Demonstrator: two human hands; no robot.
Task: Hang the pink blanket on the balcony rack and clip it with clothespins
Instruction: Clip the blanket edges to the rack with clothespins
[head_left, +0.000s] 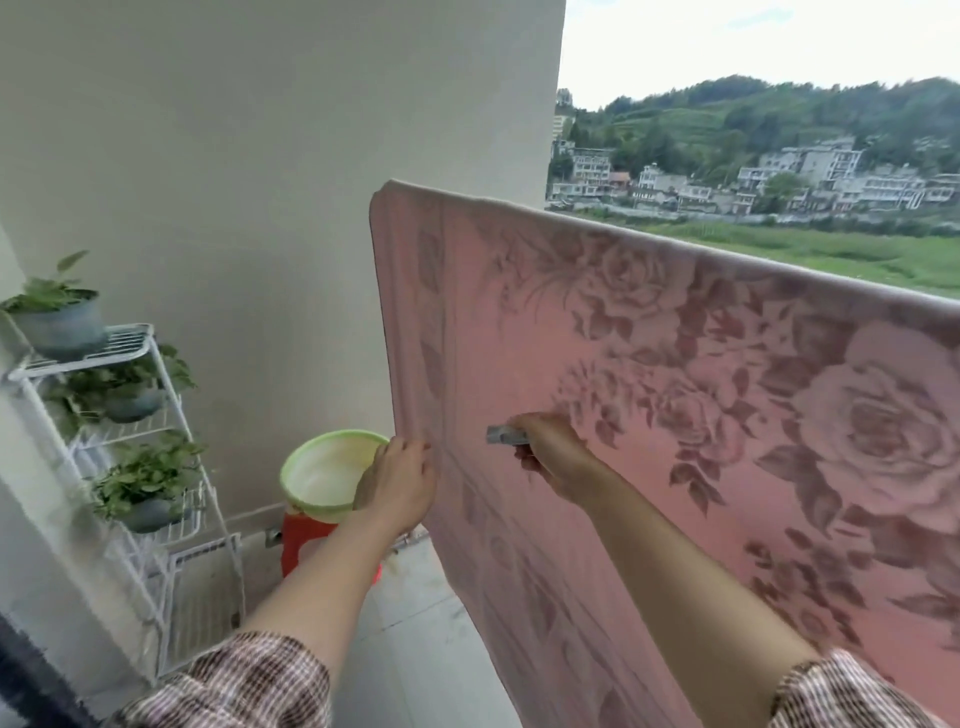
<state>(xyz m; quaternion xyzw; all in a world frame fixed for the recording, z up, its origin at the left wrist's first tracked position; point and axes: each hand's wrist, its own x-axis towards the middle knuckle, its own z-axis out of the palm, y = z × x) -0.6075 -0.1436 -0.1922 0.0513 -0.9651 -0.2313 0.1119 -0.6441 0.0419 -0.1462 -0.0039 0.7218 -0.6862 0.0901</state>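
Observation:
The pink blanket (701, 415), patterned with large roses, hangs draped over the balcony rack, whose bar is hidden under its top fold. My left hand (400, 480) pinches the blanket's left side edge about halfway down. My right hand (550, 452) is in front of the blanket's face and holds a small grey clothespin (504, 435), its tip pointing left toward the edge.
A white wire plant stand (130, 415) with three potted plants stands at the left wall. A green-rimmed basin (322, 473) sits on a red stool (306, 540) by the wall, just behind my left hand. Open air and hills lie beyond the rack.

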